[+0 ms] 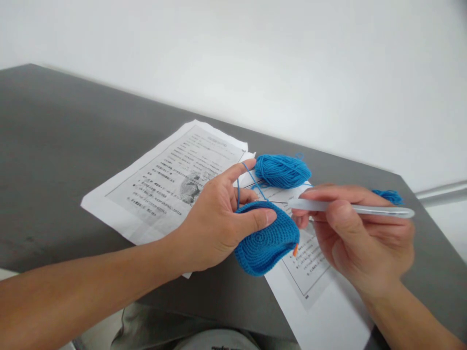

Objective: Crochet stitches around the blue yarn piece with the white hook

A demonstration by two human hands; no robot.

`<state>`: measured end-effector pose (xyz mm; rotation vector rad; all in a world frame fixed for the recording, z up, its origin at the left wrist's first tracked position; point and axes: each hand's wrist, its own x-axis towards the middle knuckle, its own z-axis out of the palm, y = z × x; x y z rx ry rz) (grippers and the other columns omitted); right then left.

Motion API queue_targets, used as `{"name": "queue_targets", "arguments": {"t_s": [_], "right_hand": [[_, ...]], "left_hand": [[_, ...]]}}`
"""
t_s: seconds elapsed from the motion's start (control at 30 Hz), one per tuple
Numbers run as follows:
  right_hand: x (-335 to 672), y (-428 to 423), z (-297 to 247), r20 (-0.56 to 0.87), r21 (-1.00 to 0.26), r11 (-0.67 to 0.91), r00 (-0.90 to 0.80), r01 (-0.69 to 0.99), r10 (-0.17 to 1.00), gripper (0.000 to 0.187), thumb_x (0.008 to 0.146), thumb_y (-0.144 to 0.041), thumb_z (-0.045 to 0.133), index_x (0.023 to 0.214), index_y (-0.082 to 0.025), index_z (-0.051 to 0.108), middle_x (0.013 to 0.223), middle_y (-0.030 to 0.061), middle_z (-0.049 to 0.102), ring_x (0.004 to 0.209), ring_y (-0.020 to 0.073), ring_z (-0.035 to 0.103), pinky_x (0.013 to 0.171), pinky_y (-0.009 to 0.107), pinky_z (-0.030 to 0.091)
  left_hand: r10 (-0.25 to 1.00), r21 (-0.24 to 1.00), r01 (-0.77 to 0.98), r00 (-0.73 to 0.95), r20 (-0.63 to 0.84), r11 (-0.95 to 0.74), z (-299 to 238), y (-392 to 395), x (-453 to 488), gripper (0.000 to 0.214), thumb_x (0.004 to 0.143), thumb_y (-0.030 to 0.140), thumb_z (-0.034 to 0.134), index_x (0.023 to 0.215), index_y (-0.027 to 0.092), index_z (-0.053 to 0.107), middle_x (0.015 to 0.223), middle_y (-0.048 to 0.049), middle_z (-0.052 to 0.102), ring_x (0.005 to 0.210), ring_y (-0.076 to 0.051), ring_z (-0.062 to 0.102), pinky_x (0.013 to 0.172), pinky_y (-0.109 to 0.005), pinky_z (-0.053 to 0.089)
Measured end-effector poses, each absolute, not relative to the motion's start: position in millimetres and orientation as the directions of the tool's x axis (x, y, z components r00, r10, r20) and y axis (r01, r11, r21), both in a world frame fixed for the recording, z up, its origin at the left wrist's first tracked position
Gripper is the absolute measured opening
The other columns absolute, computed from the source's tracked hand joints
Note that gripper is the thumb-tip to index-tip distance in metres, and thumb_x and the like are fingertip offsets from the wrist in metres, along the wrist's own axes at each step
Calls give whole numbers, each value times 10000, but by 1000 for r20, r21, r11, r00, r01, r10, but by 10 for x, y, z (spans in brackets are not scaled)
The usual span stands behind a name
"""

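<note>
My left hand (222, 218) pinches the upper edge of a round blue crochet piece (268, 238), thumb in front. A strand of blue yarn (252, 177) loops over its raised index finger and runs down to the piece's edge. In my right hand (365, 238) is a crochet hook (324, 206) with a clear, whitish handle, held between thumb and fingers. The hook's thin metal shaft points left and meets the top edge of the crochet piece; its tip is too small to make out. A small orange marker (295, 250) hangs at the piece's right edge.
A blue yarn ball (283, 171) lies just behind the hands. Printed sheets (164, 180) spread across the grey table (73, 146), with another sheet (321, 311) under my right hand. More blue yarn (388, 196) lies at the right. A white wall (233, 58) borders the table's back.
</note>
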<state>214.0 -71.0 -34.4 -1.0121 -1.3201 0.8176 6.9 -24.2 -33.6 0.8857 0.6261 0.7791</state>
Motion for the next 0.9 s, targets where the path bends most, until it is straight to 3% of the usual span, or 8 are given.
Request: {"name": "queue_targets", "arguments": {"t_s": [0.4,0.73,0.9], "right_hand": [[2191,-727,-341,547,-824,513,105,240,830,92,990,-363,802,1027,-370,886,737,21,801,621,223,712,611,425,589],[2156,-752,-341,574,-801,525,117,289,811,96,965,-348,827,1036,-369,889,834,32,828,668,234,722,653,471,620],[2181,-730,-376,680,-699,617,71,361,730,193,978,-251,794,1112,-367,872,811,33,828,715,259,741,628,467,633]], "left_hand": [[829,860,-334,534,-165,386,-336,-209,86,899,734,38,908,1539,231,561,738,66,748,554,-79,646,523,-148,476],[875,943,-193,459,-155,269,-226,-231,81,1021,750,95,881,1657,173,418,695,73,673,520,-76,526,476,-167,416],[903,978,-126,418,-100,167,-220,-225,93,985,785,116,840,1668,144,404,694,66,653,528,-72,473,459,-163,374]]}}
